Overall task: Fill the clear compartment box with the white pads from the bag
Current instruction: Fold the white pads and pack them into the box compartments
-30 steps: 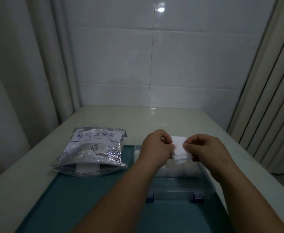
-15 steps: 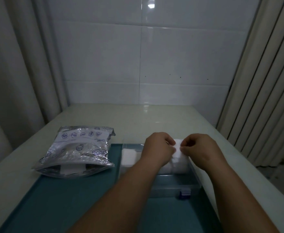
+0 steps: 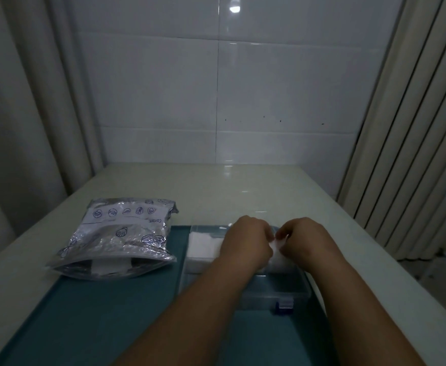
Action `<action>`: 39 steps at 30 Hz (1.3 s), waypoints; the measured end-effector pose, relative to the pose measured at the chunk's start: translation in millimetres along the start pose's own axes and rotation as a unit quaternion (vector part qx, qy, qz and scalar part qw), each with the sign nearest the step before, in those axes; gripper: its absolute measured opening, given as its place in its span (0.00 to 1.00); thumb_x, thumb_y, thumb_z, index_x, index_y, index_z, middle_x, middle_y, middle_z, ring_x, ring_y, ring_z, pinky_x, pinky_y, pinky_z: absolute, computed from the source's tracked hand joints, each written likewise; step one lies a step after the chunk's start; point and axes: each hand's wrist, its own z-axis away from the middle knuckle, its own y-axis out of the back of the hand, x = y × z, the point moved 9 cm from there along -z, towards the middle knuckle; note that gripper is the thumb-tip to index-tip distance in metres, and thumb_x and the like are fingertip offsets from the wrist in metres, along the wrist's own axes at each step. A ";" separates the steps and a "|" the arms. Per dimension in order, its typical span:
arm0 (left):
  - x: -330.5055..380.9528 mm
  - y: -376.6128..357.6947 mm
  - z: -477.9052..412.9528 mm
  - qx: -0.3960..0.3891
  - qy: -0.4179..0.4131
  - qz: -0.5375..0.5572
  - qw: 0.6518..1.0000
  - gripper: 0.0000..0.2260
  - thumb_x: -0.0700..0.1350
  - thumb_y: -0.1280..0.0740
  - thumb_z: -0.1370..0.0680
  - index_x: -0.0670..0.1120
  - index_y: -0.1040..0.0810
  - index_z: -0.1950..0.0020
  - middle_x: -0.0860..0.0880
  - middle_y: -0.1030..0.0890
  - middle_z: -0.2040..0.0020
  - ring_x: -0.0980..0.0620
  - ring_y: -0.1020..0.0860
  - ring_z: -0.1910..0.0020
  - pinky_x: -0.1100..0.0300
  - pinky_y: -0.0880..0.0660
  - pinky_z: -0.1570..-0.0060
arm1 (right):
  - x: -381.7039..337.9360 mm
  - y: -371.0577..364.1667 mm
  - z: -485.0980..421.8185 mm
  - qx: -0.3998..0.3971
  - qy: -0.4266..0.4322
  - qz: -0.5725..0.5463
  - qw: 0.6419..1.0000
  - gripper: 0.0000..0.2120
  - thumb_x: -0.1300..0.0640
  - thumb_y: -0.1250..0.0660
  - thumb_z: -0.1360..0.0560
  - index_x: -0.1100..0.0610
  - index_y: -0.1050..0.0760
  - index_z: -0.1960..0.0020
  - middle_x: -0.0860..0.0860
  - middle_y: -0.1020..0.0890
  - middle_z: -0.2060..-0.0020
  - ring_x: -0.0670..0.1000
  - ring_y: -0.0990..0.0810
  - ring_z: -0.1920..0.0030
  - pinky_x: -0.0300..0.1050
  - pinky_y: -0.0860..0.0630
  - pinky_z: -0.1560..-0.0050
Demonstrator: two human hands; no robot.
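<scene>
Both hands — left [image 3: 245, 243], right [image 3: 305, 240] — pinch a white pad [image 3: 277, 246] over the clear box [image 3: 274, 291]; the bag [image 3: 119, 239] lies left on the mat [image 3: 97, 320].

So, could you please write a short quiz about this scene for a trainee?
1. True or false: the silver bag lies to the left of the clear compartment box.
2. What do the left hand and the right hand hold between their fingers? A) a white pad B) the bag C) a pen
3. Fill in: the box rests on a ___ mat.
Key: 1 true; 2 A; 3 teal.
</scene>
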 end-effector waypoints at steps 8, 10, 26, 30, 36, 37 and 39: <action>-8.4 -8.9 -4.0 -0.011 0.024 -0.021 0.999 0.11 0.47 0.31 0.26 0.43 0.18 0.46 0.46 0.19 0.52 0.48 0.21 0.51 0.58 0.26 0.55 | 15.9 -11.7 -16.2 0.005 -0.039 0.008 0.999 0.19 0.53 0.31 0.27 0.55 0.22 0.38 0.54 0.21 0.42 0.54 0.22 0.46 0.47 0.25 0.41; -10.3 -13.0 -4.1 -0.021 0.023 -0.029 0.999 0.08 0.46 0.33 0.25 0.41 0.19 0.55 0.47 0.24 0.62 0.49 0.23 0.59 0.60 0.31 0.64 | 14.5 -15.6 -17.6 0.009 -0.026 0.016 0.999 0.18 0.54 0.31 0.28 0.55 0.21 0.38 0.54 0.20 0.43 0.53 0.21 0.46 0.47 0.25 0.41; -13.0 -4.9 -5.6 0.002 0.040 -0.016 0.999 0.12 0.45 0.33 0.25 0.46 0.18 0.43 0.46 0.18 0.48 0.48 0.21 0.51 0.58 0.26 0.53 | 6.1 -10.3 -9.1 0.031 -0.017 -0.046 0.998 0.19 0.53 0.34 0.24 0.55 0.24 0.34 0.56 0.22 0.38 0.55 0.23 0.42 0.48 0.27 0.38; -14.5 5.8 -2.1 0.003 0.028 -0.014 0.999 0.12 0.43 0.34 0.23 0.45 0.19 0.41 0.46 0.19 0.44 0.47 0.22 0.45 0.55 0.24 0.44 | 1.2 0.3 1.3 0.095 0.031 -0.047 0.994 0.14 0.55 0.34 0.24 0.51 0.20 0.39 0.54 0.20 0.41 0.54 0.21 0.44 0.46 0.25 0.41; -30.8 53.0 26.1 0.094 -0.006 0.018 0.995 0.13 0.41 0.36 0.22 0.50 0.20 0.38 0.49 0.22 0.38 0.49 0.24 0.41 0.58 0.28 0.40 | -24.3 8.3 23.2 0.163 0.123 -0.072 0.976 0.10 0.55 0.34 0.23 0.48 0.19 0.43 0.50 0.18 0.44 0.50 0.21 0.48 0.43 0.27 0.46; -38.7 63.5 33.9 0.116 -0.006 0.027 0.993 0.13 0.42 0.36 0.22 0.50 0.19 0.40 0.50 0.21 0.39 0.50 0.23 0.42 0.58 0.28 0.42 | -30.3 7.3 28.0 0.166 0.138 -0.084 0.973 0.10 0.55 0.34 0.23 0.49 0.18 0.44 0.50 0.17 0.45 0.50 0.21 0.49 0.42 0.28 0.47; -55.5 82.3 48.9 0.150 -0.002 0.044 0.988 0.11 0.43 0.36 0.22 0.51 0.19 0.42 0.51 0.21 0.42 0.52 0.23 0.46 0.60 0.27 0.45 | -42.7 5.7 36.8 0.168 0.171 -0.095 0.966 0.09 0.54 0.33 0.23 0.50 0.18 0.45 0.50 0.17 0.47 0.50 0.21 0.50 0.41 0.28 0.48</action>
